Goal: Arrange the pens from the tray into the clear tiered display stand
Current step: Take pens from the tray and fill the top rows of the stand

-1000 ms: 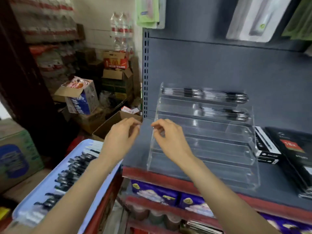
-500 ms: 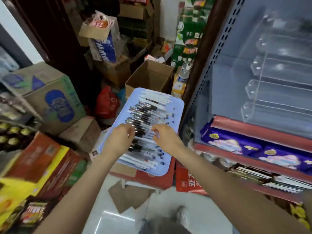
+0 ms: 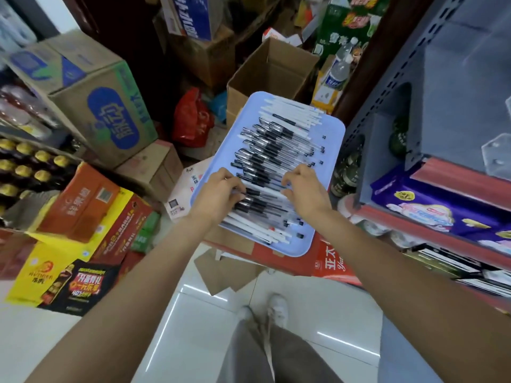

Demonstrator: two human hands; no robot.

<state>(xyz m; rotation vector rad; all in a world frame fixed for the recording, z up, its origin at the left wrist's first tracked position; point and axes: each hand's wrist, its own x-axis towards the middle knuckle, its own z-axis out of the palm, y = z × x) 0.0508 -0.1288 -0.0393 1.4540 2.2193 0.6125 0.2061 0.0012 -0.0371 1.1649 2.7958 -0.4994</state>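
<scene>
The left hand (image 3: 218, 193) is down on the pens (image 3: 276, 167) — its fingers curl over the black-capped ends near the left side of the tray (image 3: 330, 134). The right hand (image 3: 302, 190) rests on the same row of pens with bent fingers, though whether it grips one is hard to see. The pens lie side by side across the blue tray, under and beyond both hands. The clear display stand (image 3: 497, 150) peeks in on the grey shelf (image 3: 456, 78) far to the right — well apart from the hands.

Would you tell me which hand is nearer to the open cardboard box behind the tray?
Left, narrowly. The left hand is over the tray's left side, below the open cardboard box; the right hand is over its right side, towards the shelf.
</scene>
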